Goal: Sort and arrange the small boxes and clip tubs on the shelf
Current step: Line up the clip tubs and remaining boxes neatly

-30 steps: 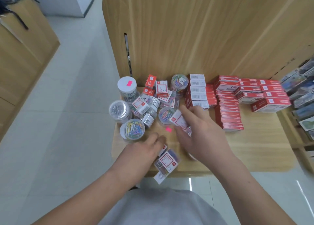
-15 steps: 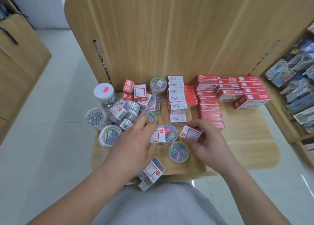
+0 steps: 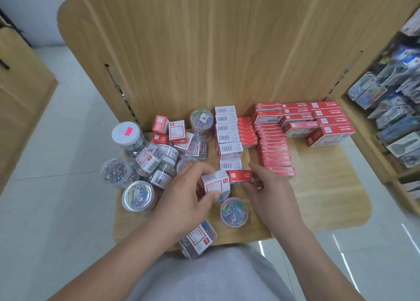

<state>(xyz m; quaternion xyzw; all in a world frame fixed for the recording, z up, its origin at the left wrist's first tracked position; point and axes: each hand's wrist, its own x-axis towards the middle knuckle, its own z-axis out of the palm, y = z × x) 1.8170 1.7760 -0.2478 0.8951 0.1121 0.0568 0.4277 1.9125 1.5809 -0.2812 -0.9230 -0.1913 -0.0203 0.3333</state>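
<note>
On the wooden shelf (image 3: 329, 194) a row of small white-topped boxes (image 3: 228, 137) runs back to the panel, with red boxes (image 3: 275, 150) lined up to its right. My right hand (image 3: 268, 191) grips a small red box (image 3: 241, 176) at the near end of that row. Just left of it, my left hand (image 3: 188, 198) holds a small tub with a white and red label (image 3: 216, 183) above the shelf. A round tub of coloured clips (image 3: 234, 211) stands below both hands. Several clip tubs (image 3: 136, 195) and small boxes (image 3: 177, 130) lie jumbled at the left.
A labelled tub (image 3: 198, 238) lies on its side at the shelf's front edge. Larger red boxes (image 3: 327, 132) are stacked at the back right. Packaged goods (image 3: 393, 109) fill the side shelves on the right. A tall wooden panel (image 3: 216, 50) backs the shelf. Floor lies to the left.
My right hand has carried the red box up to the near end of the white-box row. My left hand has lifted the labelled tub and turned it toward that box.
</note>
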